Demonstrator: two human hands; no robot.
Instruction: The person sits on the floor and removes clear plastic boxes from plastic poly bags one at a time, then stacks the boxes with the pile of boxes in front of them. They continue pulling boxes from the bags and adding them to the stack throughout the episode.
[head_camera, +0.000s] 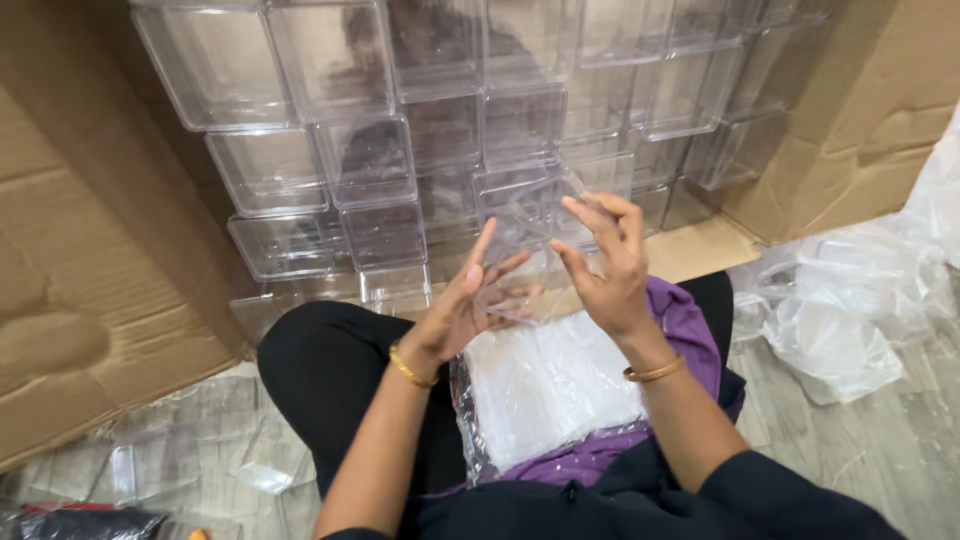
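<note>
The person sits on the floor (880, 450) with both hands raised in front of a big cardboard box (90, 290) lying on its side. Between the two hands is a small clear plastic box (535, 215), held up just in front of the stacked ones. The right hand (605, 265) grasps it from the right side, fingers (600, 215) curled over its top edge and thumb underneath. The left hand (470, 300) is spread loose, fingers stretched up and forward, its fingertips touching the lower left of the clear piece; whether it actually grips it cannot be told, since the plastic is see-through and hard to make out there. Each wrist wears a gold bangle (655, 372).

Inside the cardboard box, rows of clear plastic boxes (370, 160) are stacked in a wall, open faces toward the camera. On the person's lap lies a flat packet of white sheets (550, 385) in a clear wrapper, resting on purple cloth (685, 320) over black trousers. To the right, crumpled clear plastic bags (840, 320) lie on the grey wood-look floor, near the open flap of the cardboard box. At lower left, more clear plastic pieces (150, 460) lie scattered on the floor
</note>
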